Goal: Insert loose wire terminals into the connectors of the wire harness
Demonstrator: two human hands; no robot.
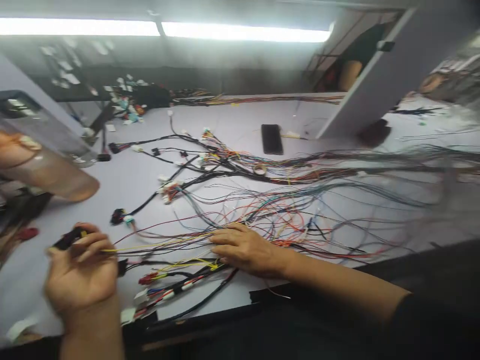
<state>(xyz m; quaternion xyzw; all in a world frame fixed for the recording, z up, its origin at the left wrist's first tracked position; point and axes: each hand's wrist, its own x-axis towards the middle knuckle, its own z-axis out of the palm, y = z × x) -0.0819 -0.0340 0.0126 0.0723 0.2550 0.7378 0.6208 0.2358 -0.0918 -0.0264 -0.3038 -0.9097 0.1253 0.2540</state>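
At the lower left my left hand [82,270] is closed around a black connector [67,239]. Several thin wires [157,245], one of them yellow, run from this hand rightward to my right hand [247,250]. That hand lies palm down on the wire bundle in the middle of the table, fingers stretched out and thumb hidden. Just below the wires are a red connector [148,278], a white connector [140,298] and black-sleeved harness branches [195,275]. A tangle of loose red, blue and black wires [285,220] spreads beyond my right hand.
Taped harness branches [225,172] with connectors cross the white table [123,190]. A tape roll [259,170] rests against them, and a black phone-like object [272,139] lies behind. A slanted panel [375,75] stands at right, a clear bottle-like container [48,145] at left.
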